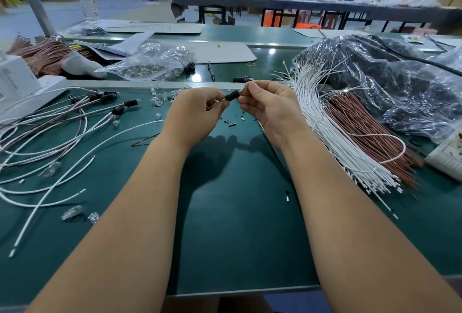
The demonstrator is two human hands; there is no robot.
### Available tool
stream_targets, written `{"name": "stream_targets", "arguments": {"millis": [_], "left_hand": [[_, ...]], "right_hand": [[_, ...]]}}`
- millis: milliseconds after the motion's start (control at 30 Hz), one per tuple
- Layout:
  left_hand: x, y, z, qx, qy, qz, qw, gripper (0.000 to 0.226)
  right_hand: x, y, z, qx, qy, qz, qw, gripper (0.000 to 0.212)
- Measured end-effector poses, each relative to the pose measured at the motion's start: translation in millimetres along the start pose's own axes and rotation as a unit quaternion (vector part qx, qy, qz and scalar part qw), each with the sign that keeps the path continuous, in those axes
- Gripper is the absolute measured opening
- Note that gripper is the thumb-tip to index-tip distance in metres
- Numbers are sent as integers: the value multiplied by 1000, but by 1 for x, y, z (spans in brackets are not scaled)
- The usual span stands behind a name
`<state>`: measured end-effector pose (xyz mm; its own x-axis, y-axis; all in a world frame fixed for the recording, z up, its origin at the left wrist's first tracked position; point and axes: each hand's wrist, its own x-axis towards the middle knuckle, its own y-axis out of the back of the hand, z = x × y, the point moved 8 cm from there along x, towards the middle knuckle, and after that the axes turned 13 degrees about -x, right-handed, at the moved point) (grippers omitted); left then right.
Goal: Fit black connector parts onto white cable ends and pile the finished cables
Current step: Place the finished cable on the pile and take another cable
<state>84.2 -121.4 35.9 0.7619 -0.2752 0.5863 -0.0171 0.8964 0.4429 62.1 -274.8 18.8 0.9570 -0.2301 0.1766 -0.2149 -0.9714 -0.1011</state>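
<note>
Above the green work mat (237, 212), the left hand (197, 110) and right hand (270, 105) pinch a small black plastic connector (232, 95) between their fingertips. Finished white cables (50, 132) lie left; a fanned bundle of white wires (332, 135) lies right.

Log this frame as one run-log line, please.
stage: fitting | left hand: pinches black connector | right hand: pinches same connector | finished cables: left on mat | white cable bundle: right

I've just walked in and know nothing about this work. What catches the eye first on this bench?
At the centre, the left hand and right hand pinch a small black connector between them above the green table. To the right lies a thick bundle of white cables. On the left, finished cables lie loosely spread.
</note>
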Motion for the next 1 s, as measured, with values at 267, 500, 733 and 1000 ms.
{"name": "stream_targets", "arguments": {"millis": [267, 500, 733, 1000], "left_hand": [[-1, -1, -1, -7, 9, 3, 1000, 9], [-3, -13, 7, -52, 20, -20, 998, 14], [-3, -13, 14, -9, -6, -6, 1000, 16], [-4, -11, 20, 17, -40, 10, 999, 19]], "right_hand": [[-1, 3, 0, -35, 1, 22, 999, 10], [1, 11, 4, -58, -6, 58, 997, 11], [3, 11, 7, -93, -9, 71, 993, 18], [3, 6, 10, -115, -20, 69, 991, 16]]}}
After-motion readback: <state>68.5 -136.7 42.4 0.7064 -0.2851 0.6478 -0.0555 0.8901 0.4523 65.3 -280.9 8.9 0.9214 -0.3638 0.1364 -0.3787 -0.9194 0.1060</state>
